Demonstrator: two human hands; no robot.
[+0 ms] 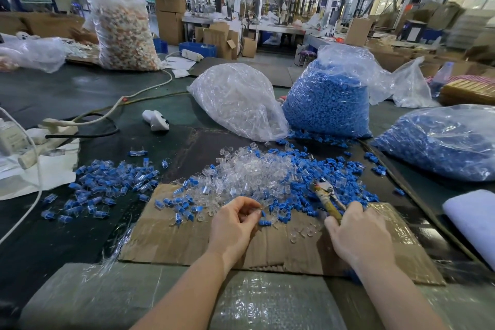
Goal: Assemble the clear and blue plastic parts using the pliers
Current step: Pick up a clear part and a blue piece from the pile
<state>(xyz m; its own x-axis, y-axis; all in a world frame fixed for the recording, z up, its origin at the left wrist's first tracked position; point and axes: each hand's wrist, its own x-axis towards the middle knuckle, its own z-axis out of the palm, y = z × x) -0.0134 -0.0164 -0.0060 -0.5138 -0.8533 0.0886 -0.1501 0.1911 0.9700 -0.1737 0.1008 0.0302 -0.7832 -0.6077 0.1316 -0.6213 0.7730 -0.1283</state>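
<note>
Clear and blue plastic parts lie heaped at the far edge of the cardboard sheet, clear ones toward its middle, loose blue ones to the right of them. Left of the cardboard, on the dark table, sits a scatter of joined pieces, seemingly finished. Over the cardboard's near middle the left hand curls its fingertips together around something small; it looks like a clear piece, though I cannot tell for sure. Right of it, the right hand is wrapped round the yellow handles of the pliers, whose nose rests in the blue heap.

Likely a pick-up step: seat the blue insert squarely in the clear shell before squeezing, and press gently so the shell does not crack.

Beyond the cardboard stand a bag of clear parts, then a bag of blue parts, open at the top, then another blue-filled bag lying farthest right.
</note>
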